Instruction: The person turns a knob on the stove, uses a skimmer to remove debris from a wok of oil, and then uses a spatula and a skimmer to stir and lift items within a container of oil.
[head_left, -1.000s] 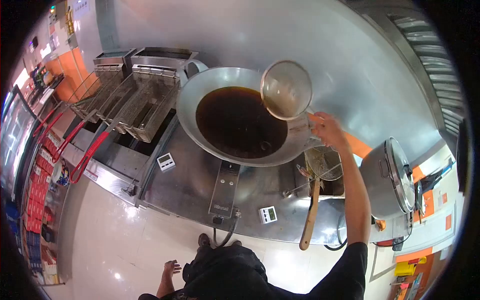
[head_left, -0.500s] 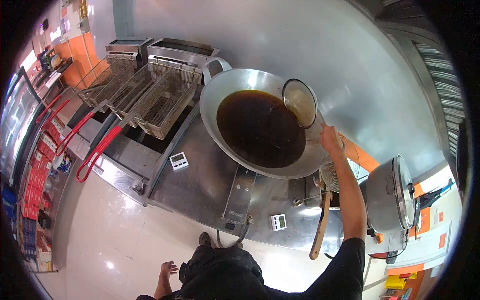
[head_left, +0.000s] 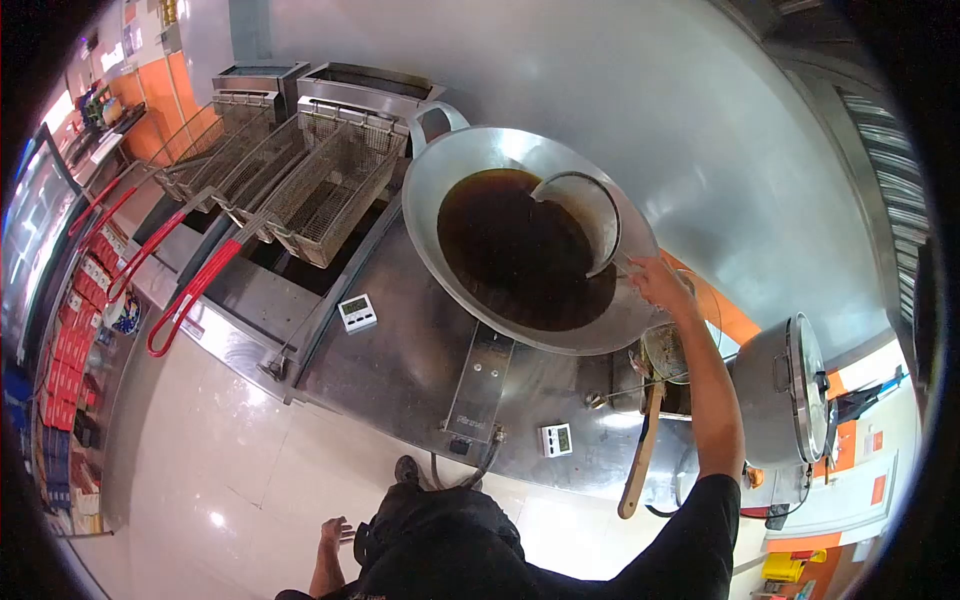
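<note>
A wide metal wok (head_left: pixel 424 215) holds dark brown oil-like liquid (head_left: pixel 505 265). My right hand (head_left: pixel 660 284) grips the handle of a round mesh skimmer (head_left: pixel 592 212) over the wok's right side. Part of the skimmer's rim dips below the liquid, so its lower edge is hidden. My left hand (head_left: pixel 339 531) hangs low beside my body, away from the counter, with its fingers apart and nothing in it.
Left of the wok, wire fryer baskets (head_left: pixel 335 205) with red handles rest over the fryers. Two white timers (head_left: pixel 357 313) lie on the steel counter (head_left: pixel 400 360). Right of the wok are a wooden-handled strainer (head_left: pixel 645 450) and a large lidded pot (head_left: pixel 770 390).
The skimmer has tipped over and gone down partly into the liquid, its head shifting left. My right hand has turned and lowered slightly. My left hand still hangs at my side.
</note>
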